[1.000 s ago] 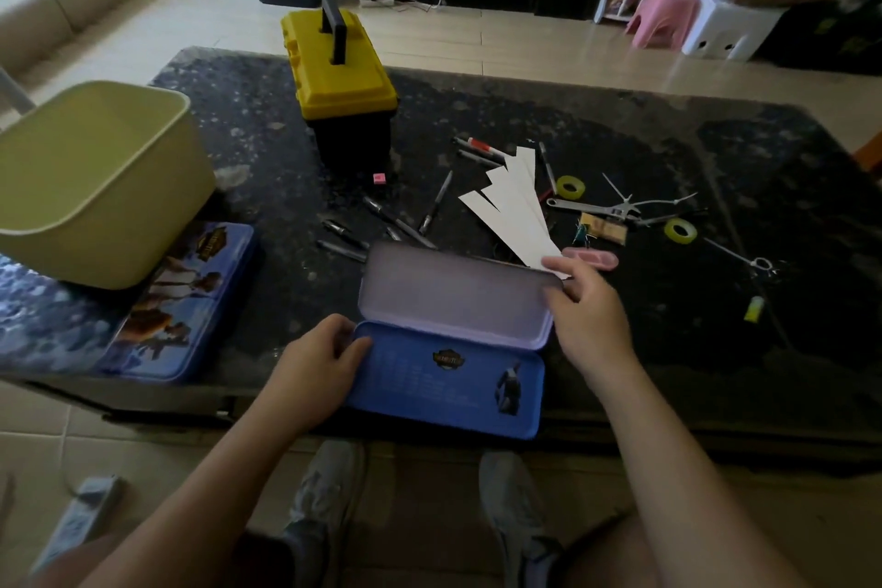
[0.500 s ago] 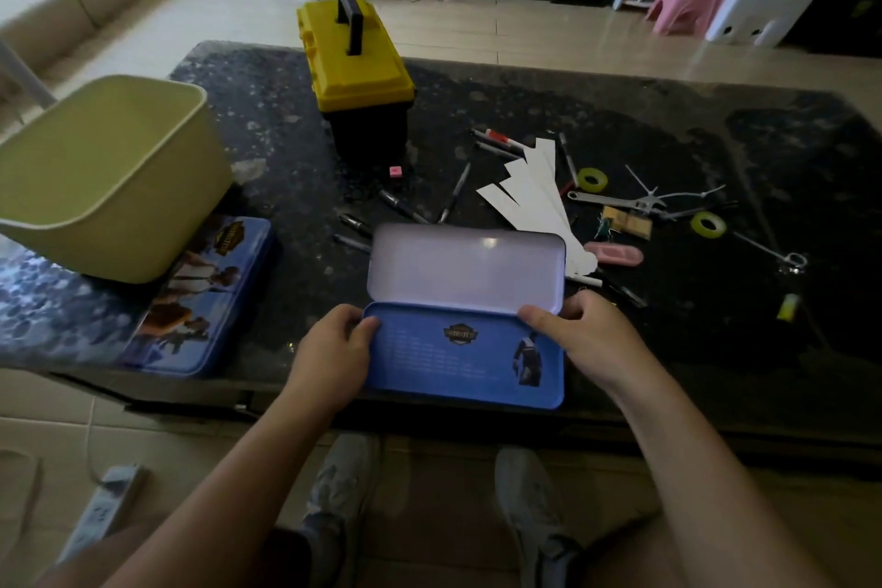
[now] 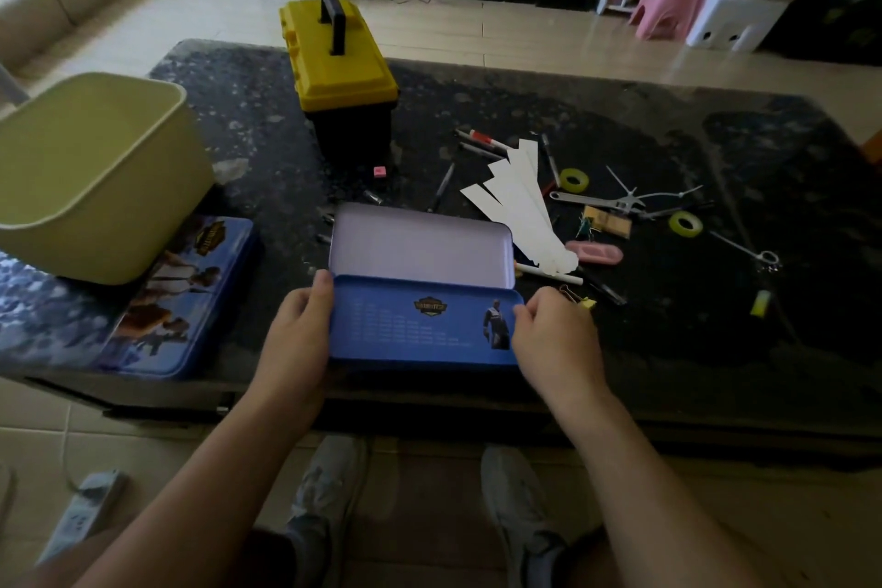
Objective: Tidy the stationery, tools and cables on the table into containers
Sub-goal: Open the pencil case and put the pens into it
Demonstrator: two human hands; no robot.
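Steadies open pencil tin with fingers curled round its ends, left hand at 9 o'clock, right hand at 3, probably readying it for pens at 1 o'clock.

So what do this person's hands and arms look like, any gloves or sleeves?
No gloves: the left hand and right hand are bare, no ring or watch visible. The left forearm and right forearm show no sleeve either.
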